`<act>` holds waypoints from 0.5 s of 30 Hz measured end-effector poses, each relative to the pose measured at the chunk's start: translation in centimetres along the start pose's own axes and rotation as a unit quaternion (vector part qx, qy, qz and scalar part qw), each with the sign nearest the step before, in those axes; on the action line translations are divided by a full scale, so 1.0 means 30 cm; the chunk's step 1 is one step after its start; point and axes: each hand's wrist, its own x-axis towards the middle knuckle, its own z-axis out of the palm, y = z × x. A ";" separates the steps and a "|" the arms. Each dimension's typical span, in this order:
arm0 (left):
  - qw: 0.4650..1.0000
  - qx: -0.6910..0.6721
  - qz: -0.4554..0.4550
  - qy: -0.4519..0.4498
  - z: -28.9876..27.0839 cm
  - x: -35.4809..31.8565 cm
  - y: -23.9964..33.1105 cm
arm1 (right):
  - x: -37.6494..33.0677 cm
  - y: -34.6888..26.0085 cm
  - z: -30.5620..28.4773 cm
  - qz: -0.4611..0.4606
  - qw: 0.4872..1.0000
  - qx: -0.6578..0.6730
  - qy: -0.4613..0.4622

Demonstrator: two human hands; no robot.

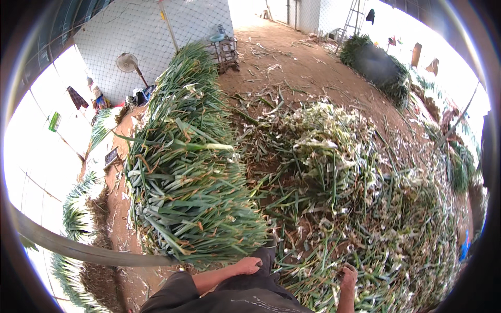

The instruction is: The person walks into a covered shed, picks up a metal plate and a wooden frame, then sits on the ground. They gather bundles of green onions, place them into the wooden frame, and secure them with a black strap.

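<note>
My left hand [249, 265] is closed in a fist against my dark trousers [269, 255], at the near edge of a long heap of leeks [198, 188]; nothing shows sticking out of it. Off to the right, my right hand [347, 274] is raised over a wide litter of leek trimmings [386, 245]. Its fingers are curled, and whatever they may hold is too small to make out. The heaped leeks lie with their green leaves toward the right, some tips dry and brown. One leek with a pale stem [216, 147] lies across the top.
A curved pole [99, 254] crosses at the lower left. Rows of leeks [78, 208] stand beyond it. A fan [128, 63] and a small wooden stand [227, 53] are by the white wall. Another leek pile [383, 68] lies at the far right, near a ladder [350, 21].
</note>
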 end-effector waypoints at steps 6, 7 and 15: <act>0.999 -0.018 0.020 0.017 -0.276 0.372 0.115 | 0.305 -0.338 0.443 0.023 0.995 -0.058 -0.075; 0.999 -0.026 0.027 0.022 -0.324 0.470 0.088 | 0.389 -0.349 0.521 0.029 0.994 -0.056 -0.086; 0.989 -0.072 0.078 0.104 -0.956 0.963 0.244 | 0.903 -0.458 0.730 0.145 0.971 -0.182 -0.053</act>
